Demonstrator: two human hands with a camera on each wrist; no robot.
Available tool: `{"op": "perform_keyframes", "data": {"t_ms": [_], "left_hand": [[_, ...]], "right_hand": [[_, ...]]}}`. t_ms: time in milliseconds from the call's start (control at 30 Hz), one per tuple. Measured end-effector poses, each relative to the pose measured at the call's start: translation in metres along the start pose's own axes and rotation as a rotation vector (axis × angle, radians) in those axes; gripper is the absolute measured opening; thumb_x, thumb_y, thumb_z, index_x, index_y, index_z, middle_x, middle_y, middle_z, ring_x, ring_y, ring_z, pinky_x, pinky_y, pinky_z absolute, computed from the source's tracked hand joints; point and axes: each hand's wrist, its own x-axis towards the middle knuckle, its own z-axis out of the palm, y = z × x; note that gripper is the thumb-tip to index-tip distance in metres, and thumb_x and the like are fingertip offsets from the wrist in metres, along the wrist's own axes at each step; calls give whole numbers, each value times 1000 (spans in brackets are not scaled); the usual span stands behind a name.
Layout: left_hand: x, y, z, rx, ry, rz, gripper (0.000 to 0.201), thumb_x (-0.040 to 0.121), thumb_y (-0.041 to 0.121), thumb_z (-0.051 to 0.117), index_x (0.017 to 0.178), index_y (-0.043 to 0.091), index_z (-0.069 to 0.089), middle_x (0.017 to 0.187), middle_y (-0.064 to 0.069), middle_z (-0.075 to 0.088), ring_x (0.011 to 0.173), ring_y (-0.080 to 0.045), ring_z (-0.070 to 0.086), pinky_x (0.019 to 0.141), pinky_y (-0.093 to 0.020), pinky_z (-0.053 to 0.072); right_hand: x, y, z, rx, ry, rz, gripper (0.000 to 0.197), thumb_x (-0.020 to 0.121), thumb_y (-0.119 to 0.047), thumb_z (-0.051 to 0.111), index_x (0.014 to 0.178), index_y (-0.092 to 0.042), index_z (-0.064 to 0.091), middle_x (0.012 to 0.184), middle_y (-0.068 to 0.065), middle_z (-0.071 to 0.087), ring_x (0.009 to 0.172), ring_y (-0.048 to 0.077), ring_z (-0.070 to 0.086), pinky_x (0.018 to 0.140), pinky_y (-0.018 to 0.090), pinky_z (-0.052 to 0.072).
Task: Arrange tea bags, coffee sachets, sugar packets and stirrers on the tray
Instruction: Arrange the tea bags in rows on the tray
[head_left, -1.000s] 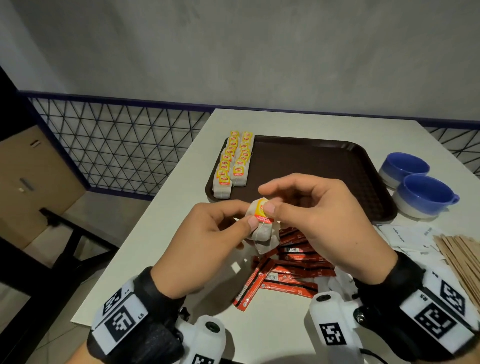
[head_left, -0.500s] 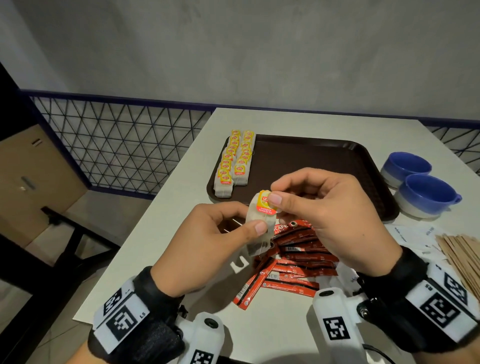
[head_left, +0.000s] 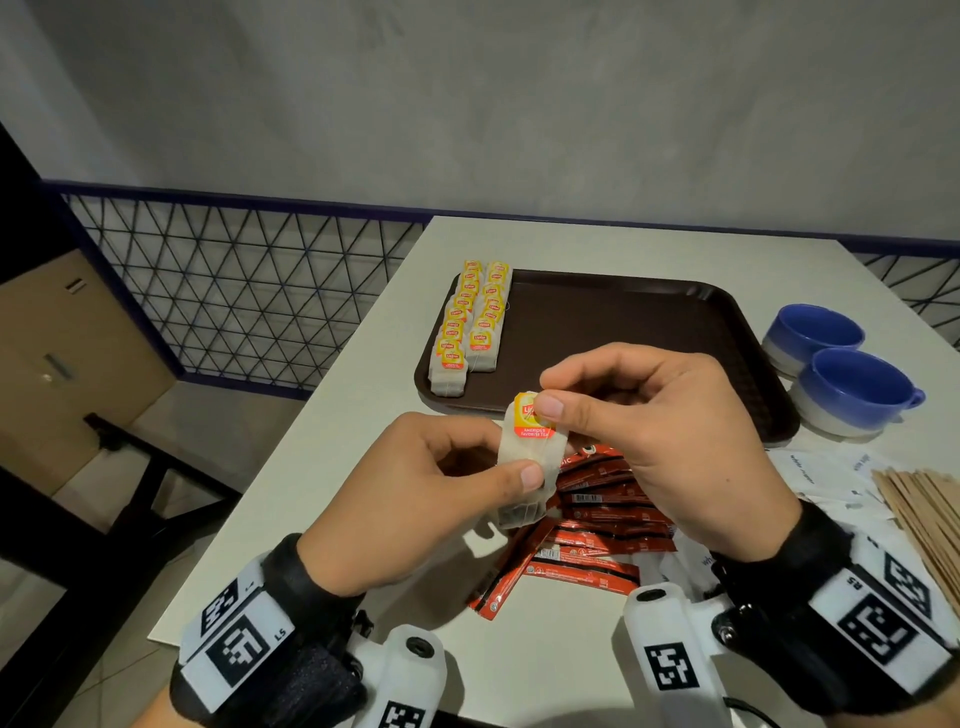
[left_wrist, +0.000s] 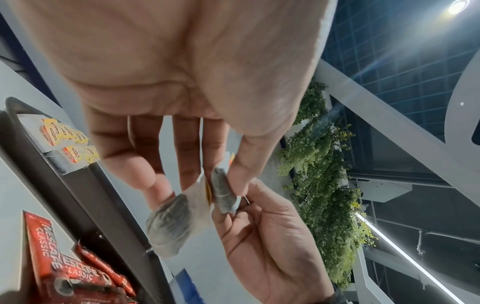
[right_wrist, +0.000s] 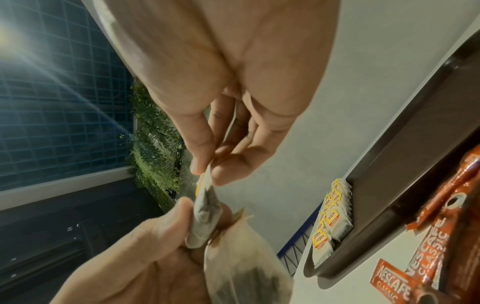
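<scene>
1. Above the near edge of the tray, both hands hold a small clump of tea bags in the air, over the red coffee sachets.
2. Left hand: thumb and fingers pinch the lower body of the clump; the left wrist view shows at least two bags between them.
3. Right hand: thumb and forefinger pinch the top of the front bag at its yellow tag.
4. Two rows of tea bags lie along the tray's left edge, overlapping.
5. Coffee sachets lie in a loose heap on the table, just in front of the tray.
6. Sugar packets and wooden stirrers lie at the right, off the tray.
7. Two blue cups stand beside the tray's right edge.
</scene>
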Motion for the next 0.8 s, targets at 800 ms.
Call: {"op": "perform_keyframes", "data": {"t_ms": [800], "left_hand": [[7,2,-7,-65,263,172,9,85,26,77,86,17,79,82,-12,74,71,-17,65,70,-32,54]], "right_hand": [[3,-2,-4,33,-74,38,17,91,-16,73,106,-13,80,94,9,79,87,27,77,80,38,63]]}}
